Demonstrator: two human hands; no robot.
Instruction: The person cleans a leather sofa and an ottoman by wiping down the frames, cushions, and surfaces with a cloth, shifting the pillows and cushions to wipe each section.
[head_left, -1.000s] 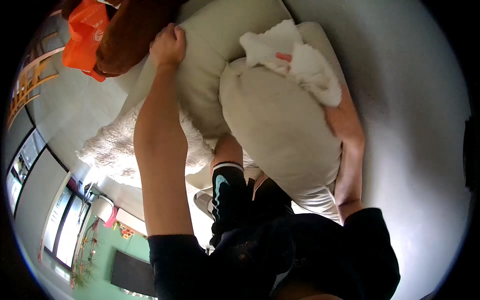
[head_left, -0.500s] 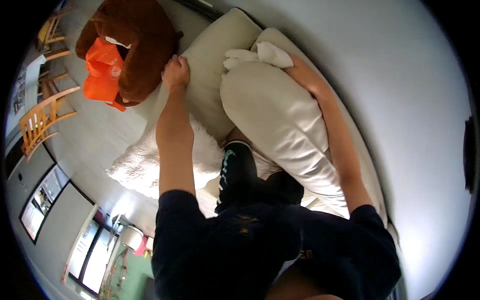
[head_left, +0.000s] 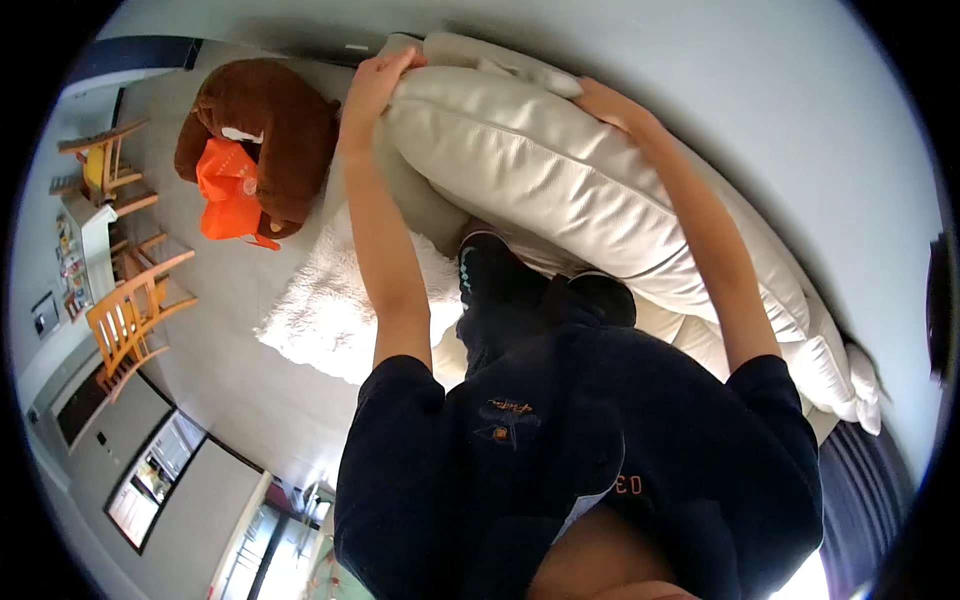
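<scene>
A long cream sofa back cushion, creased along its side, leans on the sofa in front of my legs. At its far left end is my left hand, its fingers curled over the cushion's corner. My right hand grips the cushion's upper back edge, with its fingertips partly hidden. Beside those fingers lies a bunched piece of whitish cloth. A fluffy white pillow rests on the seat below my left forearm.
A brown plush toy with an orange bag sits on the floor beyond the sofa. Wooden chairs stand farther left. A pale wall runs behind the sofa, and a dark striped fabric shows at lower right.
My left hand has moved from the sofa's arm onto the cushion's end. The cushion's far end has shifted up and left. My right hand stays at its back edge.
</scene>
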